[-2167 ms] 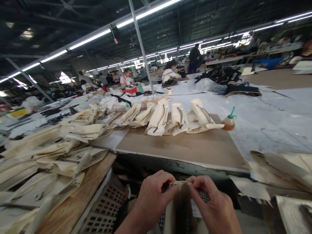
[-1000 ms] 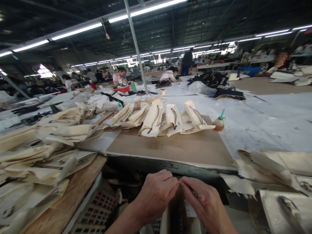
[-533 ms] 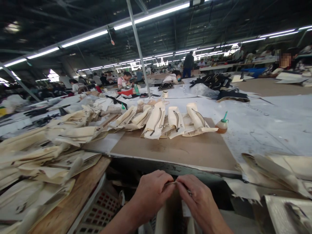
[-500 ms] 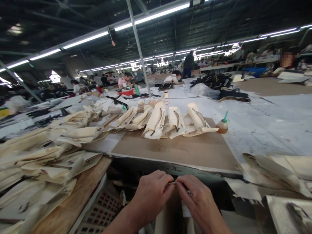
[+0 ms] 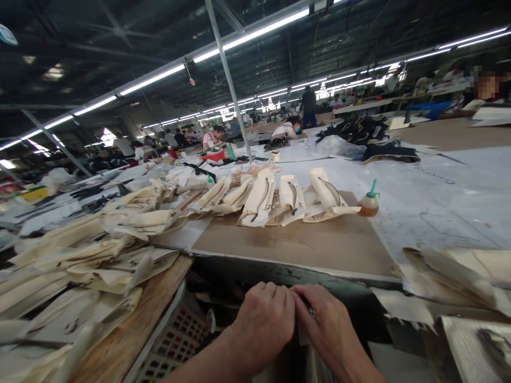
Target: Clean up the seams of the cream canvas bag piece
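My left hand (image 5: 263, 323) and my right hand (image 5: 329, 330) are pressed together knuckle to knuckle just below the near edge of the table. Both have their fingers curled down and closed over a pale piece (image 5: 300, 336) of which only a thin strip shows between them. A brown board (image 5: 295, 242) lies on the table right in front of the hands. At its far edge lies a row of cream-coloured folded pieces (image 5: 275, 197) with dark curved lines on them.
Heaps of cream pieces (image 5: 88, 255) cover the left side and more lie at the right (image 5: 451, 276). A small glue bottle with a green tip (image 5: 369, 202) stands at the board's right. A perforated crate (image 5: 171, 346) is below left. Other people work at far tables.
My hands have come closer together and their fingers have curled further down. The pale edge that showed between the fingertips is now almost hidden. The camera view has shifted slightly.
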Demonstrator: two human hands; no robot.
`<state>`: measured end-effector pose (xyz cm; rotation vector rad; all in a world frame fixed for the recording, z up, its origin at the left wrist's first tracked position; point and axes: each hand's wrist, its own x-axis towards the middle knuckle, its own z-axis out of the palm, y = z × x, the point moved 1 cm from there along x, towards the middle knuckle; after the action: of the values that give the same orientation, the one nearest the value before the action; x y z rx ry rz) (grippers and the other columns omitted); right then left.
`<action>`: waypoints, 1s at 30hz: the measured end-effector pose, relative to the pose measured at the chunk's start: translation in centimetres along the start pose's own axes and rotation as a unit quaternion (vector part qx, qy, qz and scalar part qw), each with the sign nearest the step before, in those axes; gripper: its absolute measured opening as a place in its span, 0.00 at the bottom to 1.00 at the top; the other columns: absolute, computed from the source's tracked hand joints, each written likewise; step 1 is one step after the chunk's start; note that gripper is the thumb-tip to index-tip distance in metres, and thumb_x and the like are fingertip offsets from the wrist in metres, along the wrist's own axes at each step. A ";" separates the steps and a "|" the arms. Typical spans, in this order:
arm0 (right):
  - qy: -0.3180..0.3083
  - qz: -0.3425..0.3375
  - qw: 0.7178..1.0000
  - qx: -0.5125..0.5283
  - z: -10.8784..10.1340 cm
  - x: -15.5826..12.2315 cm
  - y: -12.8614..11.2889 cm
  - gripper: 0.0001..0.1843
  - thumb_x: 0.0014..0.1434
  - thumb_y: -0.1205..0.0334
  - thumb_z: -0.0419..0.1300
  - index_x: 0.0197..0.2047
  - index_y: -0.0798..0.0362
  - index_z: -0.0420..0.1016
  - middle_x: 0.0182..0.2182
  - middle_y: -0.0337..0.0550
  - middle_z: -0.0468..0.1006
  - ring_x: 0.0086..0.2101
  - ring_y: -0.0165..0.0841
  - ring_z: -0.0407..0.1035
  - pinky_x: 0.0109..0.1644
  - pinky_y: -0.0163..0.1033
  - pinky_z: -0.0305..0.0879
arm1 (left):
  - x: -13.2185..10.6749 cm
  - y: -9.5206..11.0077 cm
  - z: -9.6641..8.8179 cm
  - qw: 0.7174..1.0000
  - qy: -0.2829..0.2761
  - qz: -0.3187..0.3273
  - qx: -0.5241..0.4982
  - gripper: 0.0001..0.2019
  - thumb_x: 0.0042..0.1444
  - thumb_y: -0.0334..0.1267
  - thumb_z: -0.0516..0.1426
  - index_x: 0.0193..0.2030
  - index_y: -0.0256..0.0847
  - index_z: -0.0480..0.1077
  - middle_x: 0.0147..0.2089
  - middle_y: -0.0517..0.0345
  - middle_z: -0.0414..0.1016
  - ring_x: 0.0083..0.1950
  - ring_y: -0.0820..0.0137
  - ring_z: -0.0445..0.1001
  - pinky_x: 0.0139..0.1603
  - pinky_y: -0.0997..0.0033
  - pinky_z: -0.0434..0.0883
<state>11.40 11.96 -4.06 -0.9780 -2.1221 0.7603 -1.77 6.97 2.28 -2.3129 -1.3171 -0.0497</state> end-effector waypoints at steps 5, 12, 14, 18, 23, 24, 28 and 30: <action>-0.003 0.007 1.000 0.019 -0.4 -0.1 0.2 0.17 0.66 0.60 0.47 0.42 0.53 0.77 0.36 0.47 0.81 0.37 0.40 0.75 0.46 0.46 0.72 | 0.5 -0.3 0.7 0.998 0.005 0.063 0.005 0.03 0.53 0.25 0.57 0.32 0.34 0.69 0.28 0.55 0.73 0.27 0.63 0.70 0.24 0.63 0.64; -0.014 0.040 0.998 0.037 -0.5 0.6 0.5 0.18 0.64 0.59 0.48 0.44 0.54 0.79 0.37 0.48 0.82 0.39 0.42 0.76 0.48 0.50 0.72 | 1.0 -0.8 2.5 0.999 0.024 0.034 -0.011 0.06 0.56 0.23 0.54 0.31 0.33 0.70 0.27 0.52 0.73 0.28 0.61 0.71 0.25 0.62 0.61; -0.007 0.043 0.998 0.036 -0.4 0.8 0.4 0.18 0.64 0.59 0.49 0.44 0.53 0.79 0.37 0.47 0.82 0.39 0.41 0.77 0.47 0.49 0.73 | 0.9 -1.2 2.9 0.999 0.023 0.030 -0.025 0.07 0.56 0.24 0.54 0.29 0.35 0.69 0.26 0.53 0.73 0.28 0.62 0.71 0.26 0.63 0.62; 0.004 0.044 0.998 0.041 -0.4 0.8 0.5 0.17 0.65 0.56 0.50 0.43 0.50 0.80 0.37 0.44 0.83 0.38 0.39 0.77 0.45 0.46 0.74 | 0.5 -2.3 3.0 0.997 0.012 -0.009 -0.072 0.08 0.56 0.29 0.56 0.26 0.38 0.68 0.25 0.57 0.74 0.28 0.65 0.73 0.28 0.66 0.63; 0.030 0.021 0.999 0.035 -0.1 0.1 0.8 0.17 0.65 0.55 0.50 0.44 0.49 0.80 0.38 0.43 0.84 0.37 0.38 0.79 0.44 0.44 0.75 | -0.5 -3.2 2.0 0.981 -0.028 -0.109 -0.158 0.05 0.58 0.29 0.58 0.34 0.42 0.74 0.29 0.63 0.78 0.31 0.70 0.77 0.30 0.72 0.65; 0.037 0.019 0.999 0.031 0.0 0.0 0.8 0.17 0.65 0.56 0.50 0.44 0.49 0.80 0.38 0.44 0.84 0.36 0.38 0.79 0.44 0.44 0.76 | -0.7 -3.3 1.9 0.972 -0.038 -0.133 -0.189 0.04 0.58 0.30 0.59 0.37 0.43 0.75 0.31 0.63 0.80 0.33 0.69 0.78 0.32 0.72 0.66; 0.042 0.019 0.999 0.026 0.2 0.1 0.8 0.16 0.65 0.56 0.51 0.44 0.48 0.80 0.37 0.43 0.84 0.36 0.38 0.79 0.43 0.42 0.76 | -1.4 -3.3 1.8 0.945 -0.059 -0.180 -0.268 0.05 0.60 0.30 0.58 0.39 0.43 0.75 0.34 0.61 0.80 0.36 0.67 0.78 0.36 0.71 0.66; 0.043 0.018 0.999 0.028 0.1 0.2 0.7 0.16 0.65 0.56 0.52 0.44 0.48 0.80 0.37 0.42 0.84 0.36 0.37 0.79 0.43 0.41 0.75 | -1.6 -3.2 1.9 0.943 -0.055 -0.178 -0.278 0.06 0.61 0.30 0.57 0.37 0.42 0.75 0.33 0.61 0.78 0.34 0.68 0.76 0.34 0.71 0.65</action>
<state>11.52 12.47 -4.61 -1.0032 -2.0043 0.7771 -5.69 7.85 1.42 -2.5047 -1.9697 -0.4730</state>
